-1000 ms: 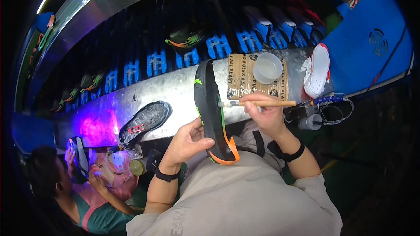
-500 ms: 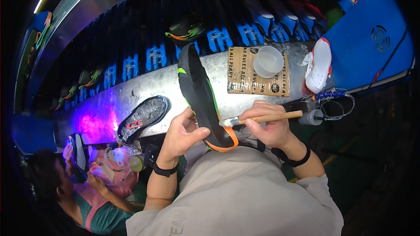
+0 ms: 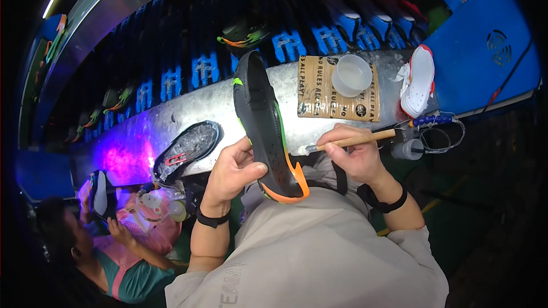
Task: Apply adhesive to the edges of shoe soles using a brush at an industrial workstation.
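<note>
My left hand grips a black shoe sole with green and orange edging, its thumb pressed on the face near the orange end. The sole is held up lengthwise over the bench edge. In my right hand is a brush with a wooden handle, pinched near its ferrule. Its whitish bristles point left and sit just right of the sole, apart from it. Beyond my right hand, a translucent plastic cup rests on a piece of printed cardboard.
The metal bench carries a dark sole-shaped tray with a red piece inside. A white-and-red shoe stands at the right by a blue machine housing. Blue holders line the back. A co-worker holds a sole at lower left.
The brush has come off the sole's orange edge and moved slightly right. My left hand has shifted slightly left with the sole, which now stands more upright. The co-worker's hands have shifted.
</note>
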A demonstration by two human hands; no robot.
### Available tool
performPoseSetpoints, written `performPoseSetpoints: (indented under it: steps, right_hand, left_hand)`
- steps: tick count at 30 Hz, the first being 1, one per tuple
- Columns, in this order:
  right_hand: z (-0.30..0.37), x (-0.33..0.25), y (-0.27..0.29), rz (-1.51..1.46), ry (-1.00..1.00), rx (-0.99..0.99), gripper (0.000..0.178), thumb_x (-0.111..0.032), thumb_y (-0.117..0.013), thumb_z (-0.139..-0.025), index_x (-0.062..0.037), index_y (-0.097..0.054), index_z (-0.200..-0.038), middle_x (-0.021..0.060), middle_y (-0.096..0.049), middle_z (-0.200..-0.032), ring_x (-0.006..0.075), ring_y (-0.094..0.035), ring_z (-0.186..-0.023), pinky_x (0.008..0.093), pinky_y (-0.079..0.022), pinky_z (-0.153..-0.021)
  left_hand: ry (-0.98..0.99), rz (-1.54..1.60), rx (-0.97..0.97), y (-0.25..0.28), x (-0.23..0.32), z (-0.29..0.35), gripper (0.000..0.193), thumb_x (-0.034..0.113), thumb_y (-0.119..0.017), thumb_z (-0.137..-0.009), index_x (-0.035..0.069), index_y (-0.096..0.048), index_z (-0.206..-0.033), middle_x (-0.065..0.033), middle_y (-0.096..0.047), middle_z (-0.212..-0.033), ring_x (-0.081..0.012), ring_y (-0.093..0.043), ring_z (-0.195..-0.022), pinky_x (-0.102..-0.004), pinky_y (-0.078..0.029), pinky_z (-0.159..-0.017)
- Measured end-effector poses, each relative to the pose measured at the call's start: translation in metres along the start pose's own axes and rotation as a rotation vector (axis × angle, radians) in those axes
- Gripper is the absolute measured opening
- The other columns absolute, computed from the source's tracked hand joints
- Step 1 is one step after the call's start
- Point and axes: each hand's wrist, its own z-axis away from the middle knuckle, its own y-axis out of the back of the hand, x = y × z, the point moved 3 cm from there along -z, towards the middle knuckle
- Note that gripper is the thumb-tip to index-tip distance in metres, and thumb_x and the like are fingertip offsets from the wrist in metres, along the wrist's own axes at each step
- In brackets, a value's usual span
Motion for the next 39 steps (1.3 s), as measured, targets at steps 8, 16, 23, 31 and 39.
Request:
performPoseSetpoints:
  steps: [8, 16, 23, 31, 39]
  right_hand:
    - [0.009, -0.006, 0.007, -0.143, -0.018, 0.029, 0.01, -0.006, -0.065, -0.094, -0.0016, -0.073, -0.098, 0.0016, -0.069, -0.088, 0.0094, -0.06, -0.078, 0.0255, -0.048, -0.071]
    - [0.006, 0.009, -0.014, -0.254, -0.133, 0.013, 0.009, -0.005, -0.065, -0.094, -0.0007, -0.072, -0.096, 0.0024, -0.07, -0.086, 0.0085, -0.06, -0.076, 0.0254, -0.048, -0.07]
    - [0.0, 0.023, -0.013, -0.219, -0.088, 0.283, 0.012, -0.006, -0.064, -0.094, 0.0014, -0.071, -0.101, 0.0041, -0.069, -0.09, 0.0106, -0.062, -0.078, 0.0259, -0.05, -0.072]
    - [-0.025, 0.06, 0.0, 0.057, 0.175, 0.365, 0.022, -0.003, -0.065, -0.09, 0.0035, -0.072, -0.109, 0.0167, -0.07, -0.094, 0.0288, -0.067, -0.085, 0.0365, -0.051, -0.08]
    - [-0.02, 0.103, -0.01, 0.239, 0.188, 0.387, 0.026, -0.004, -0.062, -0.091, 0.0051, -0.071, -0.113, 0.0202, -0.07, -0.099, 0.0354, -0.067, -0.092, 0.0419, -0.052, -0.084]
  left_hand:
    - [0.02, -0.016, 0.026, 0.006, -0.004, 0.0, 0.058, 0.013, -0.072, -0.091, -0.011, -0.051, -0.139, -0.0138, -0.064, -0.127, -0.0184, -0.063, -0.115, -0.033, -0.049, -0.102]
    - [0.025, 0.006, -0.002, -0.001, -0.006, -0.003, 0.058, 0.014, -0.07, -0.093, -0.012, -0.05, -0.14, -0.0153, -0.063, -0.131, -0.0188, -0.063, -0.116, -0.0324, -0.05, -0.102]
    - [0.055, 0.136, -0.006, 0.01, -0.015, 0.001, 0.057, 0.02, -0.058, -0.101, -0.012, -0.044, -0.146, -0.016, -0.06, -0.139, -0.0213, -0.059, -0.126, -0.0337, -0.044, -0.108]
    - [0.068, 0.799, 0.07, 0.031, -0.033, 0.005, 0.076, 0.059, -0.032, -0.105, 0.001, -0.039, -0.154, -0.029, -0.052, -0.142, -0.0403, -0.06, -0.116, -0.0493, -0.056, -0.089]
    - [-0.078, 0.628, -0.276, 0.027, 0.04, 0.044, 0.077, 0.055, -0.039, -0.1, -0.003, -0.042, -0.15, -0.0274, -0.056, -0.135, -0.0373, -0.065, -0.091, -0.0405, -0.055, -0.067]
